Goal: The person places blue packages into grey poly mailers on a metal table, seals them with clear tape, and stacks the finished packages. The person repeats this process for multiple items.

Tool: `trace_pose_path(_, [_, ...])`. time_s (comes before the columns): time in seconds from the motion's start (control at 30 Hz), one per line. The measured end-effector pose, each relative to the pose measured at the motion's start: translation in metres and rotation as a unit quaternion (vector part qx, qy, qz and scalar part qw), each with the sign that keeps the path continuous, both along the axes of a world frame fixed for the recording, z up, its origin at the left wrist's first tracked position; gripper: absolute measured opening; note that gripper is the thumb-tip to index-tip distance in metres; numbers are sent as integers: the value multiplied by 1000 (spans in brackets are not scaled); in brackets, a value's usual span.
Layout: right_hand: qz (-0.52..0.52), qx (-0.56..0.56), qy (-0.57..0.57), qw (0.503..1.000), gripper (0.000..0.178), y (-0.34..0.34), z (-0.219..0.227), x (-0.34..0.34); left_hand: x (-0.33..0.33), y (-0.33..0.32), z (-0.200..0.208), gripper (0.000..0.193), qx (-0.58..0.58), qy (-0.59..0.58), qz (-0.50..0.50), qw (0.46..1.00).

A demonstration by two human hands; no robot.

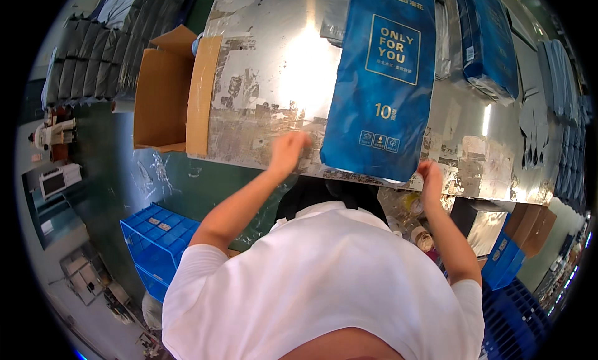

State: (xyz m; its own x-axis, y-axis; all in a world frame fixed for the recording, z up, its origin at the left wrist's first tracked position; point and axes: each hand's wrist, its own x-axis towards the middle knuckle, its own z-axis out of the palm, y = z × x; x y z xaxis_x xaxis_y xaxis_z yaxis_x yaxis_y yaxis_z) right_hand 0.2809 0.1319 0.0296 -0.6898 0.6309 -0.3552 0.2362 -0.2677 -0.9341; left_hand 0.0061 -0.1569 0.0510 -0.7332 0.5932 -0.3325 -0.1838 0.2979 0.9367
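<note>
A large blue plastic bag (349, 104) with gold and white print lies flat on the metal-topped table (255, 86), its lower end near the table's front edge. At the bag's lower right corner is my right hand (431, 180), fingers curled and closed on the bag's edge. My left hand (288, 154) is over the table's front edge, to the left of the bag and apart from it. Motion smears its fingers, and nothing large shows in it.
An open cardboard box (163, 98) stands at the table's left edge. Another filled blue package (489, 39) lies at the back right, with grey sheets (534, 120) beside it. Blue plastic crates (159, 238) stand on the floor at left; grey bundles (93, 58) are stacked beyond.
</note>
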Motion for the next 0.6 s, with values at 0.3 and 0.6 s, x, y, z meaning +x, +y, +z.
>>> trace_pose_path(0.3, [179, 145, -107, 967, 16, -69, 87, -24, 44, 0, 57, 22, 15, 53, -90, 994])
trace_pose_path(0.6, [96, 173, 144, 970, 21, -59, 264, -88, -12, 18, 235, 10, 244, -14, -40, 969])
